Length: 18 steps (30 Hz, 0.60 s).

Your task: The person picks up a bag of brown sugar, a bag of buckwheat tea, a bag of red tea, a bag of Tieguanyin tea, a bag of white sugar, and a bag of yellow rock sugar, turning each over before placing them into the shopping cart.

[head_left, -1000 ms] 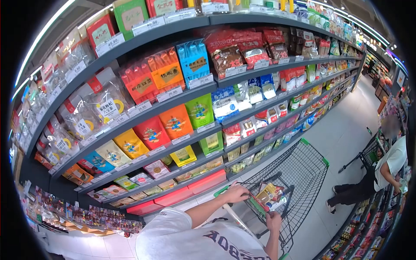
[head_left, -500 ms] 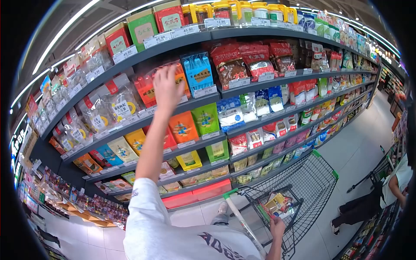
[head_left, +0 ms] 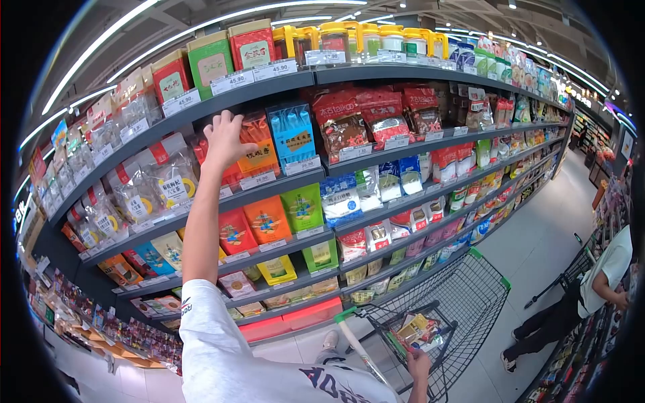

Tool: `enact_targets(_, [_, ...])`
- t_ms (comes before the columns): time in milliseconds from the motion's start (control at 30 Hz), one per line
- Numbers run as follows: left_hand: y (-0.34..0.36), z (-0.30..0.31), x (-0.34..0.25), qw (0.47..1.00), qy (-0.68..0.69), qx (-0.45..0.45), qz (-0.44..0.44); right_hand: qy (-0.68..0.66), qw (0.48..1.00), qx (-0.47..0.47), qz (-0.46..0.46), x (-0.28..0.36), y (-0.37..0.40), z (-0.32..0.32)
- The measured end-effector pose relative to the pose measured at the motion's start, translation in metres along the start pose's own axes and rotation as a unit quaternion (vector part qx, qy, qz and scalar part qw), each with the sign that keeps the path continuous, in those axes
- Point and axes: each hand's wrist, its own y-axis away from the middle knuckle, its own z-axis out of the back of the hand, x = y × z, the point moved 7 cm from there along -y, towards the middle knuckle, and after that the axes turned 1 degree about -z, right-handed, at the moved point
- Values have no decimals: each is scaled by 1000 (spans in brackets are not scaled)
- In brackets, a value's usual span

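Observation:
My left hand (head_left: 225,142) is raised to the shelf, its fingers spread and curved and nothing in them. It overlaps the red tea packet (head_left: 232,173) behind it. Just right of the fingers stand an orange packet (head_left: 259,144) and a blue packet (head_left: 291,140). Low in the view, my right hand (head_left: 418,363) is closed beside the shopping cart (head_left: 463,305), at the edge of the small packages (head_left: 418,329) in its seat basket. I cannot tell what its curled fingers hold.
Clear bags of dried tea (head_left: 176,178) fill the shelf to the left; red Taikoo bags (head_left: 344,122) stand to the right. Price tags (head_left: 257,180) line the shelf edges. A person (head_left: 601,282) stands at the right by the opposite shelves, near another cart (head_left: 561,275).
My left hand has shifted left along the shelf, uncovering the orange packet, and its fingers have spread wider. The view has turned slightly, while my right hand stays by the cart's seat basket.

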Motion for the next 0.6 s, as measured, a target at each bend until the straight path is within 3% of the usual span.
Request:
enact_targets(433, [6,3,9,994,89,-38,-54,-33,999,2,14,-17,-5,-11])
enact_targets(533, [5,34,-5,986,135,-80,-59,-28,999,-7,17,-22,-6,-11])
enact_targets(600, [11,78,-28,970,157,-178,-61,-31,999,1,7,-18,-1,-8])
